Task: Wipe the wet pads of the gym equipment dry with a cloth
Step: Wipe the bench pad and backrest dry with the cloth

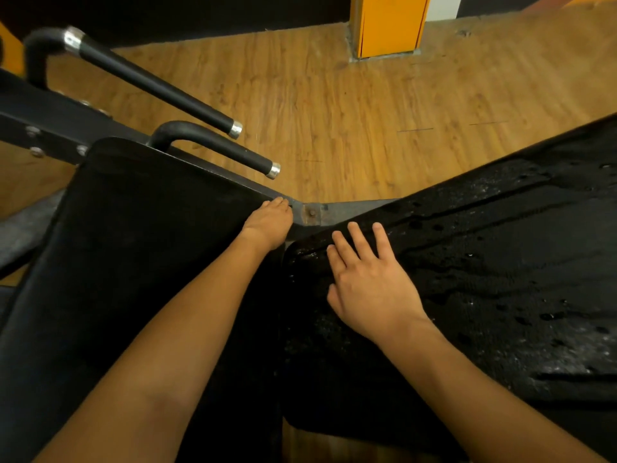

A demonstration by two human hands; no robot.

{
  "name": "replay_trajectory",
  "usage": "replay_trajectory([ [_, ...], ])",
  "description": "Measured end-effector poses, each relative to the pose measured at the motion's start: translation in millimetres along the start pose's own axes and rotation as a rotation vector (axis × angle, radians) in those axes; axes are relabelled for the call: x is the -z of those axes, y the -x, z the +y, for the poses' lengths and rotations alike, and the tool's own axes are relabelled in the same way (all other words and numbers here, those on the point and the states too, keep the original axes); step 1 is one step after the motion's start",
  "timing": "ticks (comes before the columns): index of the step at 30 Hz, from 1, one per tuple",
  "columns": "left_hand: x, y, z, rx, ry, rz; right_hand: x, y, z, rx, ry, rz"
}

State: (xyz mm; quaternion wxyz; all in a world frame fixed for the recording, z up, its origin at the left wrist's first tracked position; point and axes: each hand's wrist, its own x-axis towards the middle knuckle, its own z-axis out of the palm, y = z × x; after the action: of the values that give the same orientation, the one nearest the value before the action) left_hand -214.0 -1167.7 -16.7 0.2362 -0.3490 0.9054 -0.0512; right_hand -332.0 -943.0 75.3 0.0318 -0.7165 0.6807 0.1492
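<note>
Black, droplet-beaded wet pad (500, 262) under flat, spread right hand (370, 285); left hand (267, 225) on matte pad (133, 228), grip unclear

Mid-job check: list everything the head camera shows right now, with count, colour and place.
left pad: 1, matt black, no drops visible, lower left
right pad: 1, black, beaded with water drops, right side
far handle: 1, black with silver end caps, upper left
near handle: 1, black with a silver end cap, just beyond the left pad
frame: 1, black metal with bolts, far left
floor: wood brown, beyond the pads
pillar: 1, orange, top centre
cloth: none in view
left hand: at the far corner of the left pad, finger pose unclear
right hand: flat, fingers spread, on the wet right pad
</note>
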Motion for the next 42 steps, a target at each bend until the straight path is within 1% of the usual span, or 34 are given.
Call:
replay_trajectory([
  [4,2.9,35.0,-4.6,-0.075,0.054,0.014,-0.6,1.1,-2.9,-0.016,-0.011,0.009],
  [7,-7.3,51.2,-3.9,-0.075,0.025,0.052,-1.0,1.4,-2.7,-0.01,-0.01,0.015],
  [11,-15.4,38.8,-0.9,-0.032,-0.051,0.093,-1.6,0.5,-4.0,-0.01,-0.004,0.035],
  [14,-12.1,21.2,2.3,-0.024,-0.052,0.126,-4.6,0.1,-4.0,-0.016,0.005,0.035],
  [19,-9.5,37.8,3.7,-0.043,-0.024,0.085,-3.8,-0.1,-3.5,-0.022,0.017,0.042],
  [22,-11.0,70.0,2.2,-0.041,0.019,0.055,-4.2,-0.3,-4.8,-0.032,0.023,0.029],
  [25,-18.6,111.2,9.9,-0.025,0.046,0.059,-5.2,-1.2,-5.7,-0.045,0.034,0.033],
  [28,-27.0,142.1,19.7,-0.053,0.058,0.059,-5.0,-0.8,-7.2,-0.052,0.033,0.044],
  [33,-29.8,130.4,25.5,-0.03,-0.016,0.069,-7.5,-2.2,-6.8,-0.053,0.046,0.047],
  [36,-26.5,122.1,31.3,0.01,-0.017,0.07,-8.0,-2.4,-6.5,-0.062,0.056,0.051],
  [42,-37.2,155.5,43.6,0.036,0.045,0.103,-5.6,-1.2,-6.8,-0.063,0.066,0.041],
])
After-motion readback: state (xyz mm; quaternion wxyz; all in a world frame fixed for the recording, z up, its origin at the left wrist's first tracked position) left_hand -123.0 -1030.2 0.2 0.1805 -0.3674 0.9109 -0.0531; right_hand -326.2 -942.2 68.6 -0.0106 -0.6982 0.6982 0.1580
